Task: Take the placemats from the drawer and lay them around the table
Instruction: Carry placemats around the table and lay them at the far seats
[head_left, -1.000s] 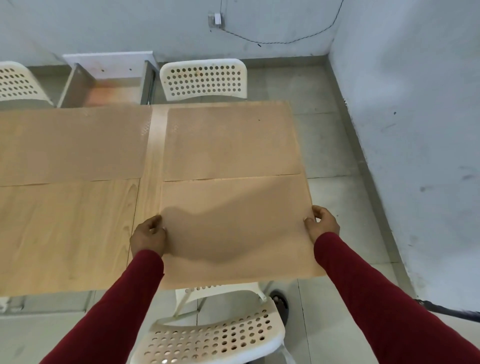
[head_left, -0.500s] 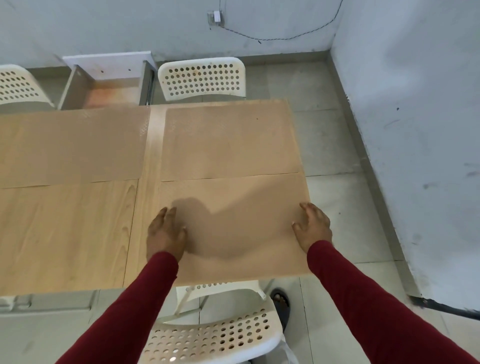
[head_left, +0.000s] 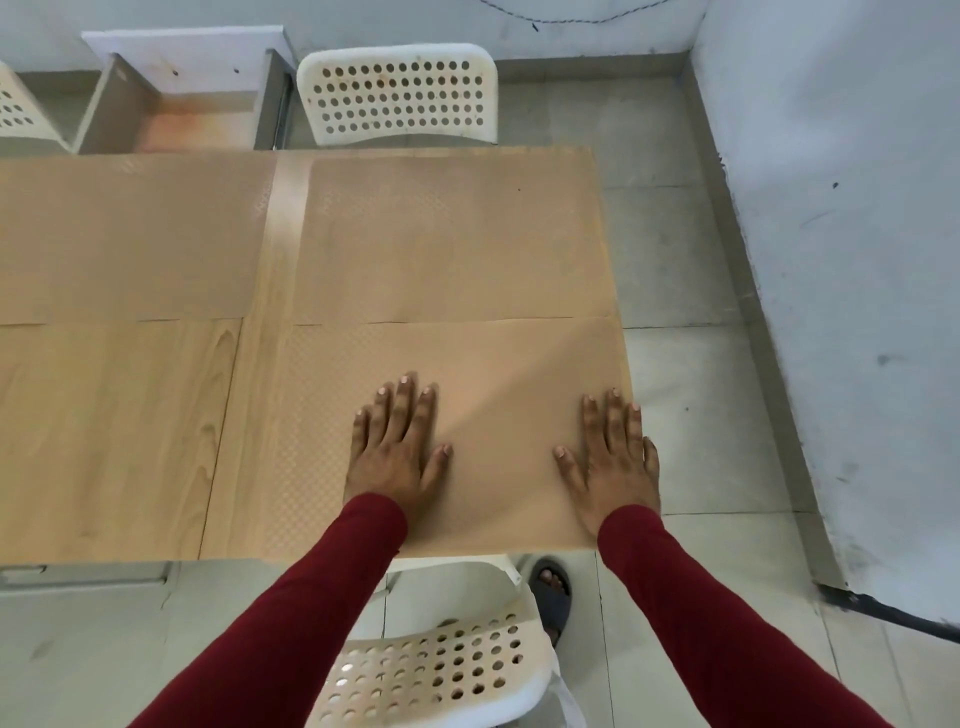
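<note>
Flat, both hands' fingers (head_left: 400, 410) press the placemat (head_left: 498, 364).

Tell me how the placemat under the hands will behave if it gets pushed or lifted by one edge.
The placemat looks thin and lies dead flat, so it would probably droop when lifted. Its embossed surface may grip somewhat, but on the smooth table it could still slide. Both hands, left and right, lie flat on it.

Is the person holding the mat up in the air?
No, both hands, left and right, press flat on the mat, which lies on the table.
</note>
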